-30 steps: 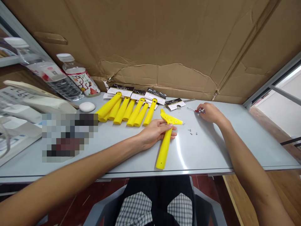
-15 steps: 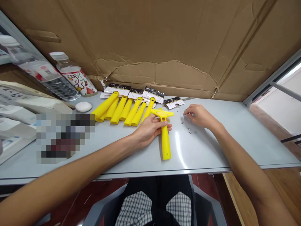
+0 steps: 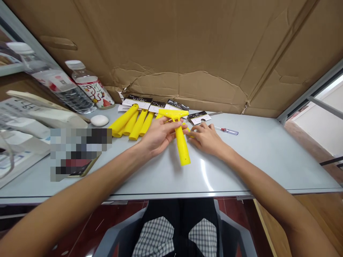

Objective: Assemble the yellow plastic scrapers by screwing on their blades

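My left hand [image 3: 160, 135] is closed around a yellow scraper [image 3: 183, 144], a T-shaped tool with a wide head and a tapered handle pointing towards me, raised over the table. Close beside it on the right, my right hand [image 3: 207, 137] has its fingers bent round a small yellow plastic piece [image 3: 191, 134], mostly hidden behind the scraper and the fingers. A screwdriver [image 3: 229, 131] with a clear handle lies just beyond the right hand. No small screws show; the right hand covers the spot where they lay.
Several yellow handles [image 3: 138, 125] lie in a row at the back left, with printed cards [image 3: 139, 101] behind. Another card [image 3: 199, 117] lies at the back. Bottles [image 3: 92, 87], a white oval object [image 3: 99, 120] and packages [image 3: 40, 117] stand left. Cardboard [image 3: 182, 46] walls the back.
The scraper has risen and shifted left in my left hand. My right hand has moved left from beside the small screws to the small yellow piece, uncovering the screwdriver.
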Demonstrator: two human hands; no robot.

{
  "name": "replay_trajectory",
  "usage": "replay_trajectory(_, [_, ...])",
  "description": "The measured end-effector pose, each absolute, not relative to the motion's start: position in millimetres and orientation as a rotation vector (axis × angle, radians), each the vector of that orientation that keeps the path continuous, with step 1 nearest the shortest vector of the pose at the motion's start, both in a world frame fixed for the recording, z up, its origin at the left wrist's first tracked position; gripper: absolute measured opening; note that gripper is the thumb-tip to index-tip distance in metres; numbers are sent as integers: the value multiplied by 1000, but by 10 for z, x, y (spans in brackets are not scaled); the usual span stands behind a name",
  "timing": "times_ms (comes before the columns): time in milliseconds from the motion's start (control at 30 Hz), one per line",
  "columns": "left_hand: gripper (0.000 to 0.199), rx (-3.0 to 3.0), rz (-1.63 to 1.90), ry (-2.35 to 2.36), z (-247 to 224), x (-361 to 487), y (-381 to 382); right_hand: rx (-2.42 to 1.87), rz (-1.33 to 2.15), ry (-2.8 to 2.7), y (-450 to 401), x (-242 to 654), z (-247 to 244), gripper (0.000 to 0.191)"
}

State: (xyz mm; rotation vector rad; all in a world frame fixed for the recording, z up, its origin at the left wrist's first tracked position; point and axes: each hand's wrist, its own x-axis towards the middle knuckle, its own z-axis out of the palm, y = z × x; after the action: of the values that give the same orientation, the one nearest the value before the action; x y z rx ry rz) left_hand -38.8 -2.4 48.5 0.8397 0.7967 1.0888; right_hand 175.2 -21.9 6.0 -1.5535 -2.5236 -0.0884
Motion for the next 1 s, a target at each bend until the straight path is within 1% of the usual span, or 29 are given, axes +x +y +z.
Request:
replay_trajectory(100, [17, 853, 1042, 804, 453, -370, -64, -1616, -48, -2519, -184, 1763, 87, 28])
replay_trajectory(200, [18, 876, 978, 824, 411, -348, -99, -1653, 91, -2425, -160, 1868, 85, 18])
replay_trajectory(233, [19, 890, 954, 818, 396, -342, -109, -1645, 145, -2388, -156, 1903, 79, 20])
replay_trajectory(300, [23, 921, 911, 804, 373, -332, -124, -1620, 230, -2326, -155, 1955, 65, 34])
replay_trajectory(367, [25, 946, 885, 808, 366, -330, -133, -1607, 302, -2297, -160, 1975, 58, 43])
replay_trajectory(400, [25, 953, 883, 817, 367, -330, -135, -1612, 322, -2297, -164, 1973, 59, 44])
replay_trajectory(500, [22, 960, 901, 835, 375, -333, -137, -1664, 242, -2320, -186, 1927, 79, 35])
replay_trajectory(633, [24, 965, 908, 825, 347, -326, -125, -1748, 44, -2372, -220, 1841, 109, 40])
replay_trajectory(767, [25, 956, 901, 824, 302, -320, -106, -1770, 65, -2399, -227, 1840, 127, 25])
replay_trajectory(867, [25, 953, 894, 833, 286, -319, -101, -1781, 155, -2360, -205, 1889, 129, 14])
replay_trajectory(933, [25, 951, 887, 834, 279, -317, -102, -1757, 217, -2336, -185, 1919, 122, 12])
replay_trajectory(1000, [25, 950, 884, 827, 271, -314, -103, -1717, 212, -2324, -168, 1935, 107, 14])
